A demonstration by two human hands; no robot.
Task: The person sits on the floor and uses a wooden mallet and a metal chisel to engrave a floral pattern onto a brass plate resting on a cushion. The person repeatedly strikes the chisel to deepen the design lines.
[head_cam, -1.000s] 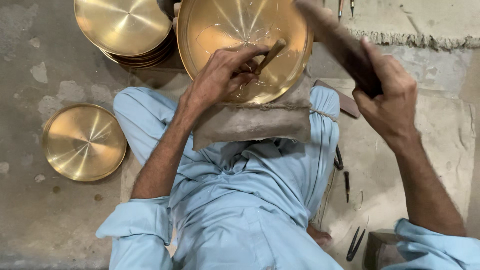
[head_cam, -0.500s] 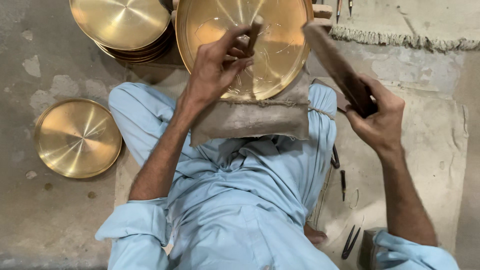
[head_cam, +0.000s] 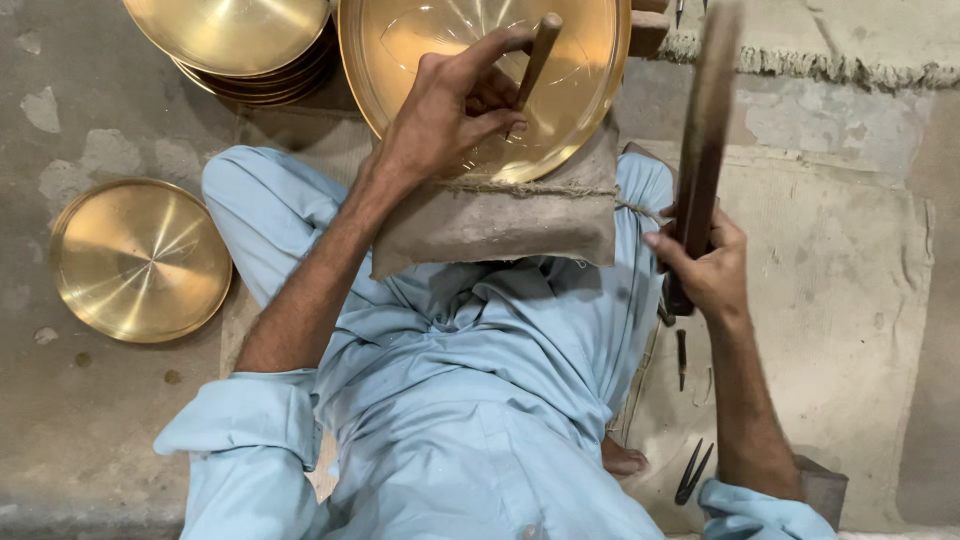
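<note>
Centrally, the shiny brass plate (head_cam: 480,70) rests on a padded block (head_cam: 500,220); left hand (head_cam: 450,110) grips a punch (head_cam: 538,55), right hand (head_cam: 705,265) clasps a blurred dark mallet (head_cam: 705,120). Concrete floor (head_cam: 70,110).

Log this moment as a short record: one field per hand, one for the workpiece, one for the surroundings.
left hand: holds a punch tip-down on the brass plate
right hand: grips a dark wooden striker, raised upright
workpiece: plate rests on a padded block in the lap
surroundings: stacked brass plates upper left; single brass plate on floor
</note>
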